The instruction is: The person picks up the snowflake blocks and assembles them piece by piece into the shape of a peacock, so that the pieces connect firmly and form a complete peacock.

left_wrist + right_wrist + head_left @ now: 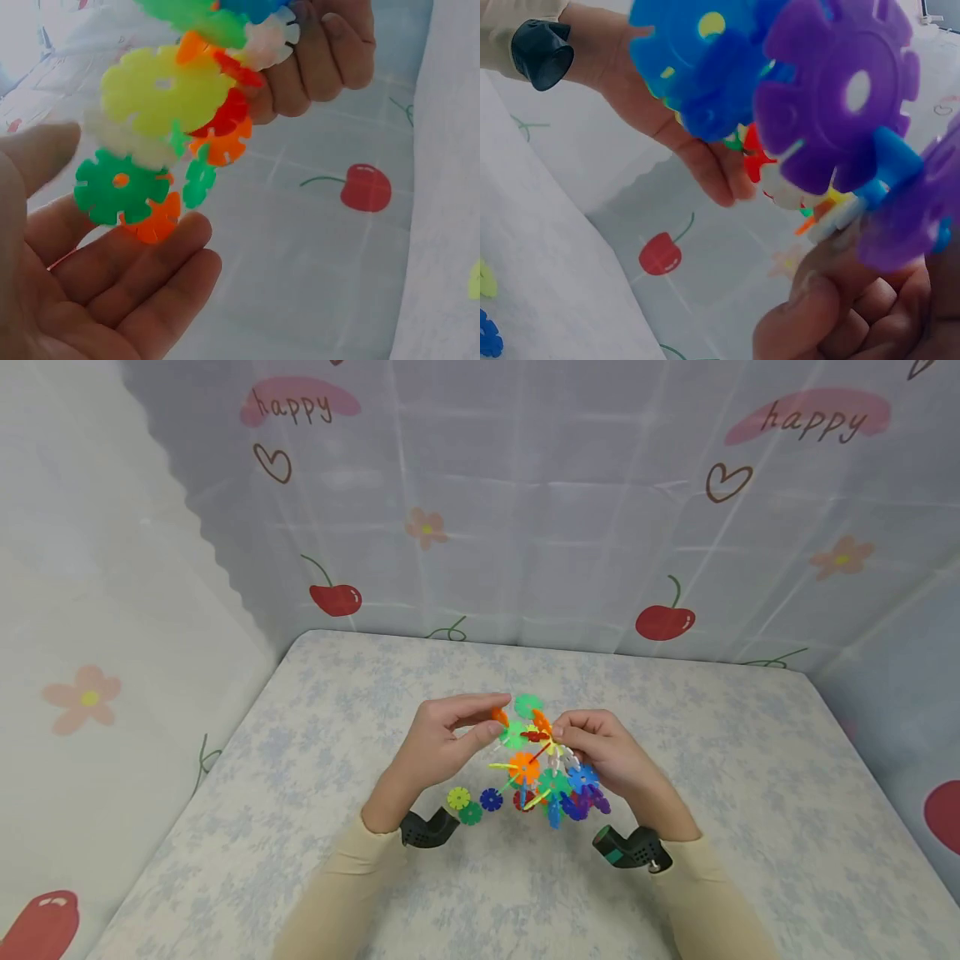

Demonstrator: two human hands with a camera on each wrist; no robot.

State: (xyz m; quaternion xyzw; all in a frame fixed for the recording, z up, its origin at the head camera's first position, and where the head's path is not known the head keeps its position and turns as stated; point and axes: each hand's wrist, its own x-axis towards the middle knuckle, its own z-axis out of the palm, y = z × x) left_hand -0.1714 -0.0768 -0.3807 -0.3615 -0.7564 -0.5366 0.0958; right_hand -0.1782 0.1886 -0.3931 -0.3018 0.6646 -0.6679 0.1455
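Note:
A many-coloured cluster of interlocking plastic snowflake discs [555, 783] is held up over the table in the head view. My right hand [603, 750] pinches it between thumb and fingers near its upper right side. Purple discs [836, 94] and blue discs [697, 52] fill much of the right wrist view. On the other side, my left hand [450, 739] has its fingers extended around the far end of the cluster. In the left wrist view, those fingers lie by a green disc [120, 187] and an orange disc [154, 219], with the thumb apart from them.
Loose on the table [360, 710] lie a yellow disc [458, 798], a green disc [470, 813] and a dark blue disc [491, 799], left of the cluster. A printed curtain [517, 527] stands behind the table. Each wrist wears a black camera mount [427, 829].

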